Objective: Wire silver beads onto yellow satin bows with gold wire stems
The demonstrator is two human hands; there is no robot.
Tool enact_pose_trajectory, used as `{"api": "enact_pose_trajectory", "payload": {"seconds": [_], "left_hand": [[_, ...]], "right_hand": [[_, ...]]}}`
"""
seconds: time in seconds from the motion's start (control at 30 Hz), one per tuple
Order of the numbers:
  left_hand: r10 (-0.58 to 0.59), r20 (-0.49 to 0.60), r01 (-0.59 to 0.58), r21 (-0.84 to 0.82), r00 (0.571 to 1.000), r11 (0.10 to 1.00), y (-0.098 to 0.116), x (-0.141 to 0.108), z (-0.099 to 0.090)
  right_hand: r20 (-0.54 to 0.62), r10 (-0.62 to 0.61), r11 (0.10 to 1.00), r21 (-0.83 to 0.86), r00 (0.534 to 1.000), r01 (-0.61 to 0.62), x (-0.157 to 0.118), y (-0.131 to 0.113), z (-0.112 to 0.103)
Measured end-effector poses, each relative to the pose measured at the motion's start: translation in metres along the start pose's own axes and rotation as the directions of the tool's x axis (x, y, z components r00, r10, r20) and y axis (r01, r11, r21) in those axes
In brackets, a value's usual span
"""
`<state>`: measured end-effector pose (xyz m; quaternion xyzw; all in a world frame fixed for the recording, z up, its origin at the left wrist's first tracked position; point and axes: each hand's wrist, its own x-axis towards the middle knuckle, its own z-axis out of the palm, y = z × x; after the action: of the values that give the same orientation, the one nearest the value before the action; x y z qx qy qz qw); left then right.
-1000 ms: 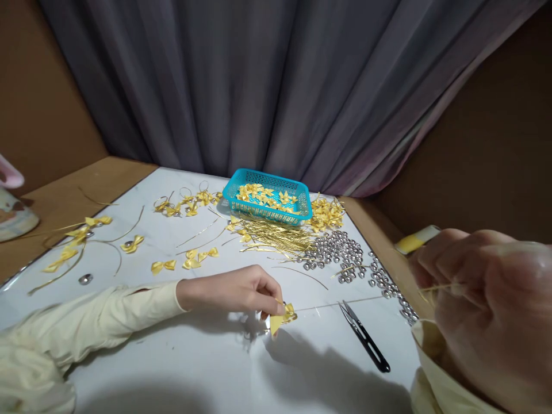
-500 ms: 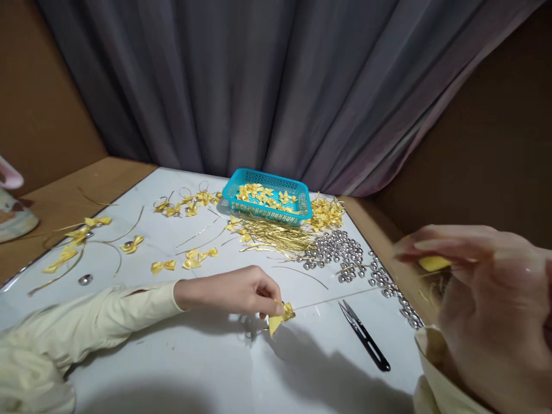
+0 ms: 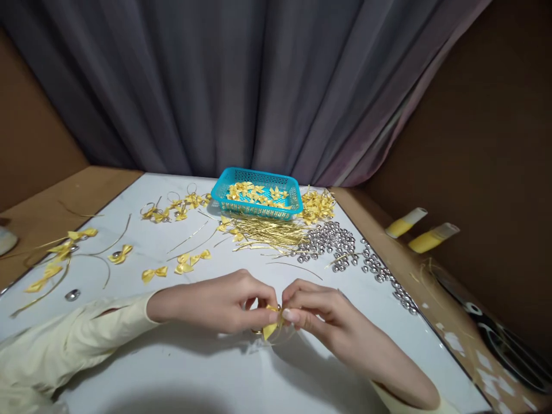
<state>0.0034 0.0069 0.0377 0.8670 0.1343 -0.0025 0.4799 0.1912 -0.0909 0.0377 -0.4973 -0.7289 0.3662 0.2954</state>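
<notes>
Thumb and fingers of my left hand pinch a yellow ribbon bow just above the white tabletop. My right hand meets it there, its thumb and forefinger closed at the bow's right end; the fingertips hide most of the knot. A thin, faint loop of thread hangs below the fingers. Gold wire ties lie in a pile beyond my hands, beside a heap of small silver bells. Several finished-looking yellow bows lie to the left.
A turquoise basket with yellow bows stands at the back before a grey curtain. More bows are heaped to its right. Two yellow-filled tubes and black-handled scissors are at the right, with paper scraps.
My right hand has come from the far right in to the bow, where a taut thread ran before. The left hand keeps its pinch. The black thread snips are now out of sight.
</notes>
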Motion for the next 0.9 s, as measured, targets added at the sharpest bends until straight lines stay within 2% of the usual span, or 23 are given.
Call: {"api": "enact_pose_trajectory", "payload": {"seconds": [0.33,0.5,0.9], "left_hand": [[-0.093,0.040,0.097,-0.106,0.995,0.990,0.001,0.004,-0.008],[-0.129,0.024,0.131,-0.101,0.991,0.986,0.002,0.005,-0.007],[-0.013,-0.068,0.010,-0.045,0.998,0.999,-0.001,0.002,0.002]], "right_hand": [[-0.010,0.023,0.998,0.057,1.000,-0.022,0.003,-0.002,-0.005],[-0.016,0.058,0.994,0.096,0.998,-0.056,0.002,-0.003,-0.009],[0.031,0.036,0.994,0.100,0.999,-0.039,0.004,-0.004,-0.009]]}}
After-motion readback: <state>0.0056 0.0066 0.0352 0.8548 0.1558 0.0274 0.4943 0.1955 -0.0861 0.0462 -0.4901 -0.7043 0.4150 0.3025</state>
